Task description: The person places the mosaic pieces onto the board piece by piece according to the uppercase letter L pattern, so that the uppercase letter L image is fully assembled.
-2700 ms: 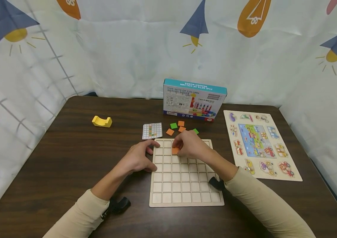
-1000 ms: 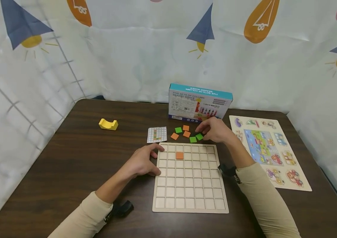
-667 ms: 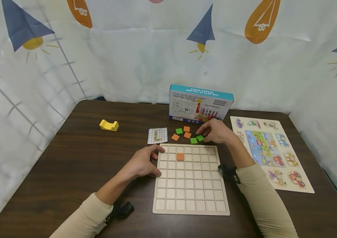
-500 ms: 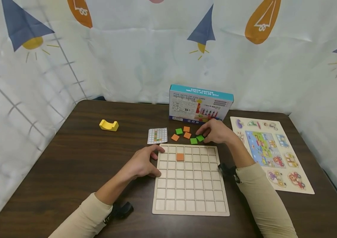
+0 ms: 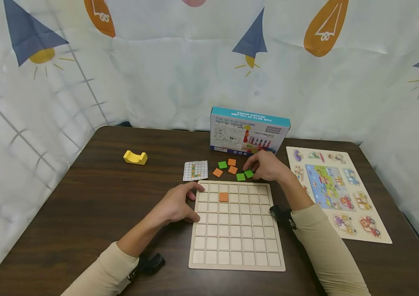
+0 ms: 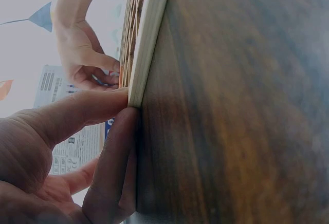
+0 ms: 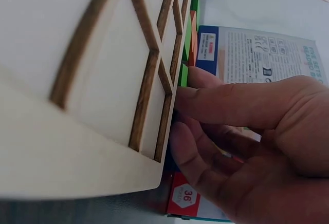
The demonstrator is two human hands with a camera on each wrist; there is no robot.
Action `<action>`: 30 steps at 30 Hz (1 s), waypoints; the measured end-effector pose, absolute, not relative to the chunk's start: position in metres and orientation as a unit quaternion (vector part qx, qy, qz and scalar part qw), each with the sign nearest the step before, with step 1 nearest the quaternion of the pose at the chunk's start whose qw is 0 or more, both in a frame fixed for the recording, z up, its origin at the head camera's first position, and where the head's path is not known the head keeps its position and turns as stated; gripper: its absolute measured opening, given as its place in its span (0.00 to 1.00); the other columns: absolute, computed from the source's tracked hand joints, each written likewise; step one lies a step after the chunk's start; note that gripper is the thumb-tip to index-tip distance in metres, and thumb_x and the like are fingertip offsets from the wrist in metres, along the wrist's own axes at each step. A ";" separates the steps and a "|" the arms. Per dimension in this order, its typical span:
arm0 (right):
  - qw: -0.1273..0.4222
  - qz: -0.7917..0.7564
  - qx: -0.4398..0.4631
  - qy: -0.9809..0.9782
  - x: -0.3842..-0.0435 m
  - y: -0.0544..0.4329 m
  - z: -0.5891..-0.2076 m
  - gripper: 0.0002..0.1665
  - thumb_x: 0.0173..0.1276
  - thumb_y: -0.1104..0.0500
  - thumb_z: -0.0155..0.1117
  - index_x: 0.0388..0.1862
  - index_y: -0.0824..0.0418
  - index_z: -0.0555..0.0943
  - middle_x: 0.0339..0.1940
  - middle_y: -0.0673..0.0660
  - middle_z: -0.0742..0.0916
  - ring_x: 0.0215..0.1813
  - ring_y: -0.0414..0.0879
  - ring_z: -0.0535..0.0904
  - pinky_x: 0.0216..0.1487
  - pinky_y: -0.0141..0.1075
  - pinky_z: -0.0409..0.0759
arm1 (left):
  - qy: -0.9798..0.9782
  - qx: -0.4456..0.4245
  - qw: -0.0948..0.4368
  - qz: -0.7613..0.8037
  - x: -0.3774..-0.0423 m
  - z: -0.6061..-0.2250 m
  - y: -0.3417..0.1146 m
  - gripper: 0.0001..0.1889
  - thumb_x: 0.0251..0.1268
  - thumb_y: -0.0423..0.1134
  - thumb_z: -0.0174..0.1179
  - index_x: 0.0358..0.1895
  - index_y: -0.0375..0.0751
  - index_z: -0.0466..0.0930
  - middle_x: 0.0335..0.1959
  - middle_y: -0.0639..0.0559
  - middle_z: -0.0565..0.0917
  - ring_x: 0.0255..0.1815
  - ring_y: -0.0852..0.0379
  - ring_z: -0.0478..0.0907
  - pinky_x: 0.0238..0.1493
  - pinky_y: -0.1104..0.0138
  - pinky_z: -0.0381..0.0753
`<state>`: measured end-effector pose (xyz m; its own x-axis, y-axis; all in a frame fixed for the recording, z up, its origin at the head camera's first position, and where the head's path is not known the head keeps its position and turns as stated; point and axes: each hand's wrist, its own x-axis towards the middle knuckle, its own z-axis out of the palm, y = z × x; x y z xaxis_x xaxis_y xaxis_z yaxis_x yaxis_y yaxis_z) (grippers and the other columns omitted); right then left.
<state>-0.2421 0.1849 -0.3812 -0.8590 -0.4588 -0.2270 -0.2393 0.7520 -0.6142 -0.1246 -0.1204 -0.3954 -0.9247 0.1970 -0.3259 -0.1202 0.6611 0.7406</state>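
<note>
A pale wooden grid board [image 5: 236, 234] lies flat on the dark table, with one orange square tile [image 5: 224, 197] seated in a cell near its far edge. My left hand [image 5: 177, 203] rests at the board's upper left side, its thumb and index finger touching the edge apart from each other; the left wrist view shows fingertips [image 6: 131, 118] against that edge. Beyond the far edge, my right hand [image 5: 266, 165] pinches a green square tile [image 5: 248, 174] low over the table, thumb on one side and index finger on the other. Part of this tile shows in the right wrist view.
Several loose orange and green tiles [image 5: 233, 169] lie beyond the board. A small pattern card [image 5: 195, 170] is left of them. Behind stands a toy box [image 5: 249, 130]. A picture puzzle board [image 5: 331, 191] lies at right, and a yellow curved block [image 5: 135, 157] at far left.
My right hand has let go of the orange tile in the grid and moved to the green tile beyond the board. My left hand has stayed at the board's edge. The head view has shifted slightly.
</note>
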 end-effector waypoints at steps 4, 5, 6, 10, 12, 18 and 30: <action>0.188 -0.292 -0.178 0.921 -0.242 0.183 -0.381 0.17 0.56 0.74 0.74 0.43 0.60 0.91 0.49 0.61 0.89 0.50 0.55 0.83 0.47 0.44 0.85 | 0.891 0.023 0.195 0.410 -0.124 -0.396 -0.121 0.41 0.36 0.26 0.83 0.60 0.54 0.81 0.47 0.47 0.78 0.46 0.47 0.73 0.33 0.62 0.78; 0.187 -0.290 -0.177 0.922 -0.242 0.183 -0.381 0.17 0.56 0.74 0.74 0.43 0.60 0.91 0.49 0.61 0.89 0.50 0.55 0.83 0.47 0.44 0.85 | 0.890 0.022 0.195 0.411 -0.124 -0.396 -0.121 0.41 0.36 0.26 0.83 0.60 0.54 0.81 0.47 0.47 0.78 0.46 0.47 0.73 0.33 0.62 0.78; 0.186 -0.289 -0.176 0.922 -0.241 0.183 -0.381 0.17 0.56 0.74 0.74 0.43 0.59 0.91 0.48 0.61 0.89 0.50 0.54 0.83 0.47 0.44 0.85 | 0.890 0.022 0.195 0.412 -0.124 -0.396 -0.122 0.41 0.36 0.26 0.83 0.60 0.54 0.81 0.47 0.46 0.78 0.46 0.47 0.73 0.33 0.62 0.78; 0.183 -0.286 -0.177 0.924 -0.242 0.183 -0.381 0.16 0.56 0.73 0.75 0.42 0.59 0.91 0.47 0.60 0.90 0.48 0.53 0.84 0.47 0.44 0.85 | 0.888 0.021 0.196 0.415 -0.124 -0.396 -0.122 0.41 0.36 0.26 0.83 0.61 0.53 0.81 0.47 0.46 0.78 0.46 0.47 0.73 0.32 0.62 0.78; 0.183 -0.285 -0.176 0.924 -0.241 0.183 -0.380 0.16 0.56 0.73 0.75 0.42 0.59 0.91 0.46 0.60 0.90 0.47 0.53 0.84 0.47 0.44 0.85 | 0.888 0.020 0.196 0.416 -0.124 -0.396 -0.122 0.41 0.36 0.26 0.83 0.61 0.53 0.81 0.47 0.46 0.78 0.46 0.47 0.73 0.32 0.62 0.78; 0.180 -0.281 -0.174 0.927 -0.240 0.184 -0.379 0.15 0.57 0.72 0.74 0.42 0.59 0.91 0.46 0.59 0.91 0.47 0.52 0.85 0.48 0.44 0.85 | 0.889 0.022 0.193 0.415 -0.124 -0.395 -0.121 0.40 0.37 0.25 0.83 0.61 0.52 0.81 0.46 0.46 0.78 0.44 0.47 0.73 0.31 0.62 0.78; 0.168 -0.280 -0.172 0.929 -0.237 0.187 -0.376 0.14 0.58 0.71 0.74 0.43 0.60 0.92 0.45 0.60 0.91 0.47 0.52 0.86 0.48 0.45 0.86 | 0.893 0.025 0.190 0.406 -0.125 -0.394 -0.121 0.39 0.38 0.26 0.82 0.60 0.53 0.82 0.43 0.47 0.78 0.42 0.48 0.72 0.31 0.62 0.76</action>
